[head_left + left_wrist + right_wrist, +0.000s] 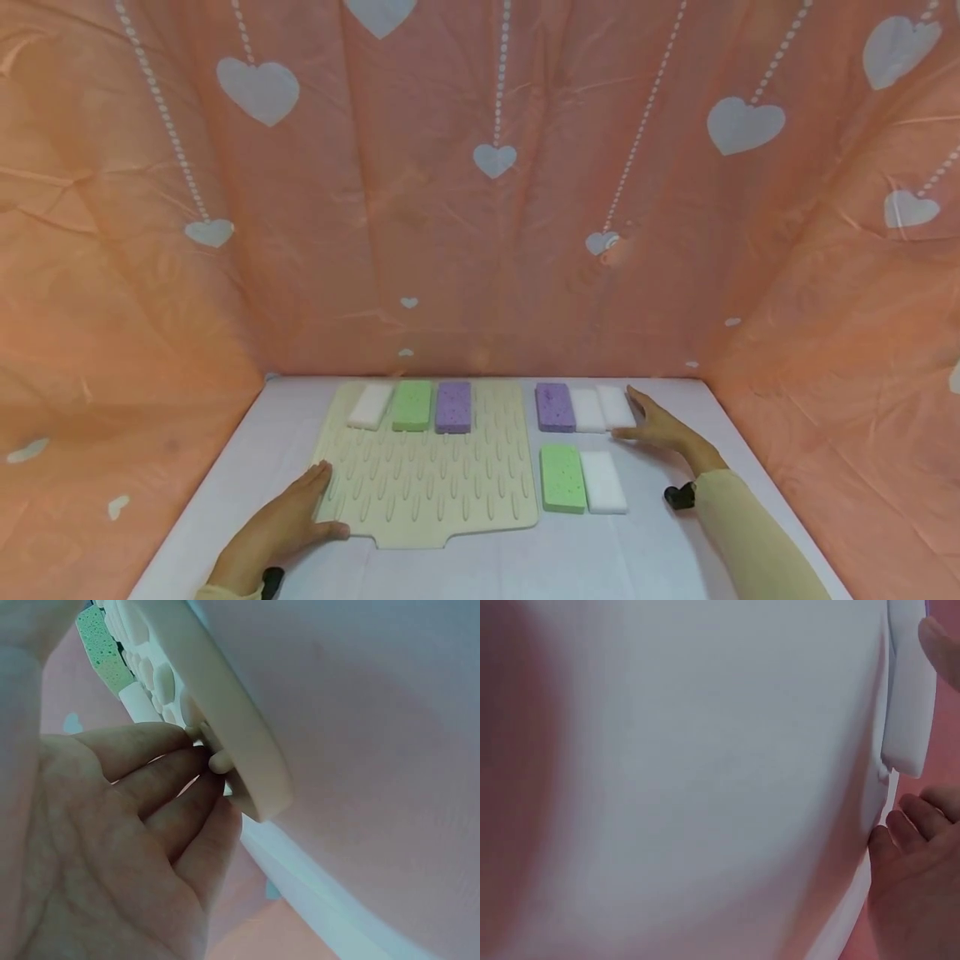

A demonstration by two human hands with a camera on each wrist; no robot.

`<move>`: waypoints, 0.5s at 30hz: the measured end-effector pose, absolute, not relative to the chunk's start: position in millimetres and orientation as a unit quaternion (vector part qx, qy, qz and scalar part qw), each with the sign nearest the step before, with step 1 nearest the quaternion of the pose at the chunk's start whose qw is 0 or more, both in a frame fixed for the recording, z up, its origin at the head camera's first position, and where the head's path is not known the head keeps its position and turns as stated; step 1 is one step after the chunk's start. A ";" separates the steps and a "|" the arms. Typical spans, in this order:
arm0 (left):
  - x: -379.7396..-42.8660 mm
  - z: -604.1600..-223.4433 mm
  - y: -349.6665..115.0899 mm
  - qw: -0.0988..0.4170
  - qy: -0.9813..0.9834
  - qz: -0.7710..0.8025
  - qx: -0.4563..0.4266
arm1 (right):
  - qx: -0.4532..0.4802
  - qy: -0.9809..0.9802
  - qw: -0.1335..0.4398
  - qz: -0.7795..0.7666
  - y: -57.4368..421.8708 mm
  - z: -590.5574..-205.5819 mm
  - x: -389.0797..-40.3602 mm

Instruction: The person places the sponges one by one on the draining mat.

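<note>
A cream ridged board [420, 525] with a short tab at its front lies on the white table. My left hand [288, 512] is at its left edge; the left wrist view has the straight fingers [169, 776] touching the board's rim [247, 742]. On the board's back part lie a white sponge [371, 407], a green sponge [412, 406] and a purple sponge [453, 407]. My right hand [660, 425] spreads its thumb and fingers around the end of a white sponge [615, 407]; the right wrist view shows the fingers [911, 825] apart from the white block [911, 712].
Right of the board, another purple sponge [555, 407] and a white one [588, 410] sit in the back row. Nearer lie a green sponge [562, 478] and a white sponge [603, 482]. An orange heart-patterned curtain [480, 250] encloses the table [480, 575] at back and sides.
</note>
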State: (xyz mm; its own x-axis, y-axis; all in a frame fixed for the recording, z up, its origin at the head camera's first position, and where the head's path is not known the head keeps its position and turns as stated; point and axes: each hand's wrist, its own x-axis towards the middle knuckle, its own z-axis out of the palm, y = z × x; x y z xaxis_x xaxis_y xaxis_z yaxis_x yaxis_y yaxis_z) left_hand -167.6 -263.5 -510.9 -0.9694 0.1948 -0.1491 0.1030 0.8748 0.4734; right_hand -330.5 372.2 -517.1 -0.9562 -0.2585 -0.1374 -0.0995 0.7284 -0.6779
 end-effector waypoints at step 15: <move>-168.7 -513.5 -263.5 0.095 0.965 0.235 0.072 | -0.106 0.923 0.135 -0.345 367.5 -516.6 -339.5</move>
State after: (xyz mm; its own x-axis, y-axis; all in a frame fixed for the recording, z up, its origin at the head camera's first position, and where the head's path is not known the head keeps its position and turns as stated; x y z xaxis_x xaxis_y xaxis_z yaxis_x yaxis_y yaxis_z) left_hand -168.7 -263.5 -513.5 -0.9717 0.1835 -0.1487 0.0944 0.8789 0.4675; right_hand -339.5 367.5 -516.6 -0.9406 -0.2898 -0.1767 -0.1030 0.7396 -0.6651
